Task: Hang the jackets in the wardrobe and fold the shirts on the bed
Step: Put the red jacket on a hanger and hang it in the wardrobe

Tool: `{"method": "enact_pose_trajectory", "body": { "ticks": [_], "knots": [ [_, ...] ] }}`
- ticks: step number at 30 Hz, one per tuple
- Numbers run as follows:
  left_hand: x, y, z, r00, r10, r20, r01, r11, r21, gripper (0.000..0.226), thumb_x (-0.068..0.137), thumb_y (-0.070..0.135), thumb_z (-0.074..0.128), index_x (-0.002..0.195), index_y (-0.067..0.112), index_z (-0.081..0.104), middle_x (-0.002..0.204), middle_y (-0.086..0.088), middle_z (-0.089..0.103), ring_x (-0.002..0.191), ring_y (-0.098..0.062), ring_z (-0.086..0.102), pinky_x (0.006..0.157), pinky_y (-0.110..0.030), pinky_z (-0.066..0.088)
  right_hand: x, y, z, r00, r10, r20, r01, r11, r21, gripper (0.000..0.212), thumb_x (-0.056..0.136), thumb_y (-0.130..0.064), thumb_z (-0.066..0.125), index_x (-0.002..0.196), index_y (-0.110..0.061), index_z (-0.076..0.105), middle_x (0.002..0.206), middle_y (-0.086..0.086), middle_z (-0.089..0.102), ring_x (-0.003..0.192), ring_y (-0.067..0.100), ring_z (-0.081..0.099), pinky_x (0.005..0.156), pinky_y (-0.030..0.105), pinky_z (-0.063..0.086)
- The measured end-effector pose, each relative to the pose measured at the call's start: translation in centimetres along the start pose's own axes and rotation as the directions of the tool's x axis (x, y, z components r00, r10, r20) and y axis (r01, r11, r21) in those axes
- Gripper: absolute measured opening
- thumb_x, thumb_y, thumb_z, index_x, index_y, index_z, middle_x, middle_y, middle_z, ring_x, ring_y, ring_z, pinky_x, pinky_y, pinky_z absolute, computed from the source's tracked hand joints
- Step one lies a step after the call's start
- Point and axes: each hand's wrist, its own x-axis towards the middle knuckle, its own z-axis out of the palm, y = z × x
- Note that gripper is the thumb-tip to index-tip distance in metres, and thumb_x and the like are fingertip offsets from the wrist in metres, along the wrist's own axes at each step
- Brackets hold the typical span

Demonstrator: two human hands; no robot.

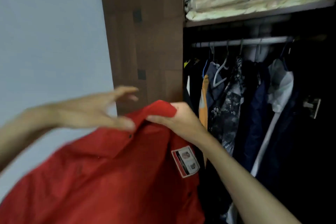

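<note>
A red jacket (pixel 101 174) with black snaps and a white chest patch fills the lower left, held up in front of the open wardrobe. My right hand (pixel 178 120) grips its collar from the right. To the left of the collar, my left hand (pixel 101 109) is blurred with its fingers spread; the thumb touches the jacket's neckline and the hand grips nothing. Inside the wardrobe a metal rail (pixel 241 41) carries several hung garments. An empty grey hanger (pixel 221 72) dangles among them. No hanger shows in the red jacket.
The brown wardrobe side panel (pixel 145 42) stands just behind my hands, with a pale wall (pixel 51 32) to its left. A shelf (pixel 254 14) above the rail holds folded cream bedding in plastic. A metal fitting (pixel 311 106) sticks out at the right.
</note>
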Motion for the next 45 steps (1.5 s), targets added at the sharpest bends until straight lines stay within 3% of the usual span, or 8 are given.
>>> {"method": "enact_pose_trajectory", "body": {
  "ticks": [5, 10, 15, 22, 26, 29, 32, 45],
  "knots": [
    [3.2, 1.5, 3.7, 0.986, 0.099, -0.131, -0.145, 0.903, -0.404, 0.010, 0.083, 0.033, 0.079, 0.092, 0.031, 0.078, 0.093, 0.007, 0.077, 0.083, -0.003, 0.068, 0.077, -0.022, 0.054, 3.1, -6.1, -4.8, 0.993, -0.020, 0.118, 0.077, 0.858, -0.507, 0.073, 0.053, -0.075, 0.084, 0.070, -0.006, 0.064, 0.057, -0.010, 0.058, 0.054, 0.007, 0.055, 0.056, 0.031, 0.043],
    [5.8, 1.8, 2.4, 0.963, 0.132, -0.235, -0.257, 0.712, -0.654, 0.024, 0.092, 0.002, 0.062, 0.083, 0.015, 0.080, 0.083, -0.006, 0.075, 0.075, -0.011, 0.068, 0.066, -0.016, 0.054, -0.3, -1.9, -9.2, 0.839, 0.419, 0.347, -0.233, 0.854, -0.466, 0.075, 0.054, -0.073, 0.085, 0.080, -0.004, 0.067, 0.082, 0.012, 0.072, 0.073, 0.021, 0.065, 0.074, 0.041, 0.054],
    [9.2, 3.1, 2.6, 0.975, 0.103, -0.198, -0.217, 0.649, -0.729, 0.021, 0.084, 0.014, 0.068, 0.100, 0.005, 0.077, 0.107, -0.019, 0.074, 0.088, -0.017, 0.072, 0.081, -0.020, 0.058, -6.6, 4.2, -10.7, 0.838, 0.461, 0.293, -0.374, 0.875, -0.308, 0.051, 0.075, -0.048, 0.085, 0.107, -0.010, 0.076, 0.105, 0.005, 0.078, 0.099, 0.014, 0.073, 0.099, 0.035, 0.055],
    [10.9, 2.3, 2.2, 0.981, 0.191, -0.019, -0.158, 0.744, -0.649, 0.064, 0.046, 0.052, 0.093, 0.094, 0.012, 0.080, 0.099, -0.016, 0.076, 0.082, -0.017, 0.072, 0.072, -0.021, 0.059, -9.8, 2.9, -17.5, 0.899, 0.438, 0.021, -0.432, 0.893, -0.130, 0.071, 0.041, -0.075, 0.089, 0.080, -0.016, 0.082, 0.088, 0.009, 0.079, 0.074, 0.014, 0.072, 0.067, 0.022, 0.056],
    [10.2, 1.6, 1.7, 0.982, 0.168, -0.082, -0.178, 0.710, -0.682, 0.072, 0.034, 0.067, 0.091, 0.087, 0.020, 0.081, 0.085, -0.003, 0.077, 0.074, -0.009, 0.071, 0.065, -0.016, 0.056, -10.1, 2.0, -19.0, 0.866, 0.497, -0.053, -0.497, 0.847, -0.190, 0.086, 0.039, -0.079, 0.086, 0.087, -0.009, 0.082, 0.094, 0.015, 0.079, 0.088, 0.028, 0.076, 0.081, 0.037, 0.062],
    [9.0, 0.8, 1.6, 0.990, 0.138, -0.039, -0.132, 0.772, -0.622, 0.064, 0.054, 0.058, 0.091, 0.099, 0.014, 0.079, 0.103, -0.014, 0.077, 0.092, -0.022, 0.073, 0.086, -0.030, 0.059, -10.7, 3.1, -18.1, 0.881, 0.460, -0.108, -0.469, 0.880, -0.078, 0.107, 0.036, -0.080, 0.087, 0.102, 0.003, 0.076, 0.105, 0.023, 0.076, 0.099, 0.034, 0.073, 0.096, 0.047, 0.056],
    [7.4, 0.9, 2.0, 0.994, 0.105, 0.004, -0.085, 0.825, -0.559, 0.042, 0.074, 0.046, 0.083, 0.107, 0.021, 0.078, 0.108, -0.008, 0.077, 0.104, -0.027, 0.073, 0.101, -0.043, 0.053, -9.5, 1.5, -15.9, 0.930, 0.345, -0.124, -0.348, 0.937, -0.006, 0.081, 0.040, -0.080, 0.086, 0.083, -0.011, 0.081, 0.089, 0.014, 0.079, 0.075, 0.015, 0.075, 0.068, 0.024, 0.061],
    [5.8, -0.8, 3.3, 0.939, -0.113, -0.326, -0.089, 0.834, -0.544, 0.090, 0.045, 0.099, 0.056, 0.059, 0.010, 0.057, 0.051, 0.007, 0.052, 0.046, -0.004, 0.046, 0.053, -0.024, 0.036, -4.5, -2.0, -11.9, 0.914, 0.182, -0.363, -0.319, 0.874, -0.367, 0.052, 0.076, -0.068, 0.075, 0.065, -0.017, 0.066, 0.061, -0.005, 0.068, 0.055, 0.006, 0.060, 0.057, 0.025, 0.044]
  ]
}}
